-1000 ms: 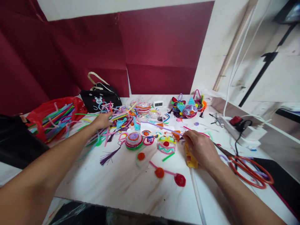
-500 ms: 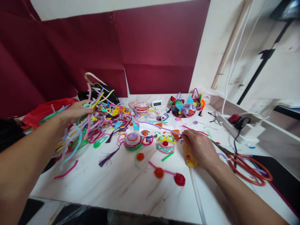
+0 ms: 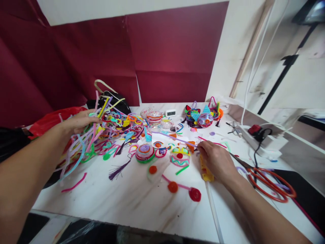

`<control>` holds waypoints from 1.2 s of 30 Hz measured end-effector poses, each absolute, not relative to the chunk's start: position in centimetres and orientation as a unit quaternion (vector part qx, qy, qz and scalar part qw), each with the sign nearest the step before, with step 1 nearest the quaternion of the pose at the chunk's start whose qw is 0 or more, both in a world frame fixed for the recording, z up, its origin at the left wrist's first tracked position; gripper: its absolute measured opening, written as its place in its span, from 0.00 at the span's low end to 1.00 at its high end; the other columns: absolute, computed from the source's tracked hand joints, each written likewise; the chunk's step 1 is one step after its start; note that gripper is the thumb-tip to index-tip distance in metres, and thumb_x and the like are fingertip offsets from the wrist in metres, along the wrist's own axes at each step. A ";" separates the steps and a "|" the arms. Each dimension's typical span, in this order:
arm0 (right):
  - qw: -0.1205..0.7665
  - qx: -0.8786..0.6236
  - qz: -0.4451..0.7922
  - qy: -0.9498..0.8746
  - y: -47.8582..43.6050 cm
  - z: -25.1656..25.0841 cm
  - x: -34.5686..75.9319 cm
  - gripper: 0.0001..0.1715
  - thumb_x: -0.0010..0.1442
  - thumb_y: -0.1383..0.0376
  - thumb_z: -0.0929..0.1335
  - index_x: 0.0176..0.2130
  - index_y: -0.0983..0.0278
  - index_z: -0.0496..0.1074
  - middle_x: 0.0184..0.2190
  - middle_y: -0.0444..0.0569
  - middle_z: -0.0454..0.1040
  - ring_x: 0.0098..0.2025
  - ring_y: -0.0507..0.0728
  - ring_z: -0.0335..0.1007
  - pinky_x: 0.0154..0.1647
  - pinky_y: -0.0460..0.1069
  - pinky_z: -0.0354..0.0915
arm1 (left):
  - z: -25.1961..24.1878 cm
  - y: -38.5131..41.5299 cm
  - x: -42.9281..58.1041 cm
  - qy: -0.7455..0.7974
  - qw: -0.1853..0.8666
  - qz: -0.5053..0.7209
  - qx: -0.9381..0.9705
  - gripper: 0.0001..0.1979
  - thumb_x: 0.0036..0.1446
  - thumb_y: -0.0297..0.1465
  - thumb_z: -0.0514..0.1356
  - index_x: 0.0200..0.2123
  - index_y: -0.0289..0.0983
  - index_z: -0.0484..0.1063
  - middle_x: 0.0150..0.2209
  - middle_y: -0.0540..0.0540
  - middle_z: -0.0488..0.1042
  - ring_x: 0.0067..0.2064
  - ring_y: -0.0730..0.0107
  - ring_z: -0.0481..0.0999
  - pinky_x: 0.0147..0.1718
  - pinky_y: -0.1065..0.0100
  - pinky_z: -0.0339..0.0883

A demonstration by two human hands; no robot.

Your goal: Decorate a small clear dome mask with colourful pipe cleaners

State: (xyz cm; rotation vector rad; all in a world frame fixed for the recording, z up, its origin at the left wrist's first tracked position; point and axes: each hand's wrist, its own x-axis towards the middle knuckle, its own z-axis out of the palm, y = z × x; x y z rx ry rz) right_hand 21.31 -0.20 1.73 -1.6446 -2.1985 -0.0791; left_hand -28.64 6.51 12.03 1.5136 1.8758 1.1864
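Note:
My left hand (image 3: 82,121) reaches into the heap of coloured pipe cleaners (image 3: 119,130), its fingers closed round a loose bunch with pink, yellow and lilac ends sticking up. My right hand (image 3: 215,159) pinches one end of a lilac pipe cleaner (image 3: 175,137), which points left above the table. Under that hand lies a yellow glue gun (image 3: 207,174), partly hidden, with a pale glue stick (image 3: 214,210) running toward the front edge. Left of it lies a clown-like face (image 3: 180,156) of pipe cleaners, with a striped dome (image 3: 144,153) beside it.
Orange-handled scissors (image 3: 271,184) lie at the right, near a power strip (image 3: 259,140). Orange (image 3: 173,187) and red coils (image 3: 195,194) and a purple tassel (image 3: 119,171) lie in front. Finished ornaments (image 3: 203,117) and a small clock (image 3: 170,113) stand at the back.
My left hand stays at the heap, and the pipe cleaners around it have shifted slightly. My right hand keeps its hold on the lilac pipe cleaner. The view has moved a little.

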 end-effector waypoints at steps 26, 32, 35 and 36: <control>0.193 -0.588 -0.030 -0.785 -0.3 1.7 21.2 0.11 0.67 0.65 0.61 0.41 0.61 0.72 0.38 0.47 0.77 0.35 0.56 0.73 0.28 0.47 0.53 | 9.3 6.0 -27.2 0.762 -0.090 0.218 0.603 0.44 0.48 0.34 0.64 0.66 0.37 0.49 0.67 0.32 0.49 0.64 0.35 0.52 0.59 0.41 0.48; 0.194 -0.584 -0.025 -0.788 -0.4 1.8 21.2 0.11 0.67 0.65 0.60 0.42 0.62 0.72 0.38 0.48 0.76 0.36 0.56 0.73 0.29 0.47 0.54 | 8.2 4.8 -26.3 0.649 -0.083 0.117 0.747 0.17 0.53 0.29 0.56 0.46 0.35 0.74 0.58 0.38 0.67 0.61 0.46 0.59 0.59 0.51 0.50; 0.190 -0.582 -0.028 -0.790 -0.3 1.7 21.2 0.12 0.66 0.67 0.61 0.43 0.61 0.72 0.38 0.48 0.76 0.35 0.56 0.73 0.29 0.48 0.54 | 7.6 4.8 -26.1 0.601 0.014 0.062 0.797 0.10 0.50 0.30 0.58 0.33 0.39 0.78 0.43 0.45 0.78 0.46 0.59 0.72 0.50 0.65 0.61; 0.189 -0.581 -0.029 -0.791 -0.3 1.6 21.2 0.12 0.66 0.67 0.61 0.43 0.61 0.72 0.38 0.48 0.76 0.35 0.56 0.73 0.29 0.48 0.55 | 7.4 4.8 -26.1 0.588 0.037 0.048 0.807 0.09 0.49 0.31 0.58 0.32 0.39 0.79 0.41 0.47 0.79 0.45 0.61 0.73 0.49 0.68 0.62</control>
